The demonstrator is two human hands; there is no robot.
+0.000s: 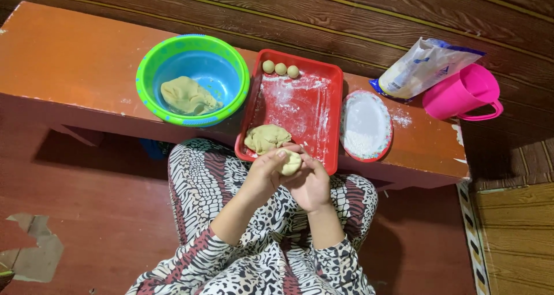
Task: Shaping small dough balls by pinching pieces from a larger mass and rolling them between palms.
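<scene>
Head view: rolling a dough ball point(290, 163) between both hands, right at the near edge of the red tray point(332, 122).

Left hand point(264, 174) cupped round the ball from the left, fingers curled over the top; right hand point(311, 185) cupped under and beside it, so both closed loosely on the same piece. Just behind the hands, a bigger dough lump point(266, 137) sitting in the floury tray, plus three small balls point(280, 68) lined up at the far edge. Left of the tray, a green-and-blue bowl point(151, 70) with more dough point(187, 96). Right of it, an oval plate point(346, 107) of flour, then a flour bag point(418, 70) and a pink jug point(461, 93), all on the orange worktop point(69, 58).
</scene>
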